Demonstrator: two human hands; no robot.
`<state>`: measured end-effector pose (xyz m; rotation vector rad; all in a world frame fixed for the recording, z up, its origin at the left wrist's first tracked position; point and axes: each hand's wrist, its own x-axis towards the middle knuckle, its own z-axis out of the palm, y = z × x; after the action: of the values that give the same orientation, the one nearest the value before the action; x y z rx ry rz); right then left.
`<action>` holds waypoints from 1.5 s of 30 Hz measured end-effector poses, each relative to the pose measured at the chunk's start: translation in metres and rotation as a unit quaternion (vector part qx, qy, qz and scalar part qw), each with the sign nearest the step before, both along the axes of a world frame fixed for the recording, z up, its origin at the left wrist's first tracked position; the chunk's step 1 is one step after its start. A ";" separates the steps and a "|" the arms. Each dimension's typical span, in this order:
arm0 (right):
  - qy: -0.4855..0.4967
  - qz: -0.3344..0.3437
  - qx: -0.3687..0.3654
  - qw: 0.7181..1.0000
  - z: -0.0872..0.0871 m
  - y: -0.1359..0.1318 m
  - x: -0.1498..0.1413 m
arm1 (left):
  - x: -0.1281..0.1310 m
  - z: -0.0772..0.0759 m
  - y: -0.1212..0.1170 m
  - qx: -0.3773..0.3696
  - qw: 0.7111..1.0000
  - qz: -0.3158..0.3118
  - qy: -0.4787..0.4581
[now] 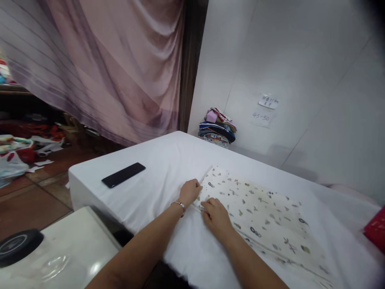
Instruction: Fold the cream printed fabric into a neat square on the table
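A pale cloth (258, 204) printed with small grey, green and brown motifs lies spread over the white-covered table. At its near left corner, my left hand (190, 192) has its fingers closed on the edge; a bracelet circles that wrist. Just to the right, my right hand (217, 216) pinches the same cloth's edge close to the corner. The two hands are a short way apart. Part of the cloth's near side is hidden behind my right forearm, and the fingertips are partly covered by the fabric and knuckles.
A black phone-like slab (124, 175) lies on the table (162, 156) to the left. Folded clothes (217, 126) are stacked by the wall at the back. A red object (375, 229) sits at the right edge. A white appliance-like surface (69, 245) stands front left; a curtain (129, 68) hangs behind.
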<state>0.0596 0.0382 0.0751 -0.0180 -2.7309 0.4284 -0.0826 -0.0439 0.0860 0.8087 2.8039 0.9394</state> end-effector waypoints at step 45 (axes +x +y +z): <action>-0.019 -0.236 -0.763 0.602 0.029 0.195 0.268 | -0.018 0.027 0.005 -0.186 0.974 -0.107 -0.069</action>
<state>0.3279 0.2331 0.1041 -1.1017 -1.3698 2.2931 -0.1011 -0.0388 0.1131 0.9202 2.5871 0.4028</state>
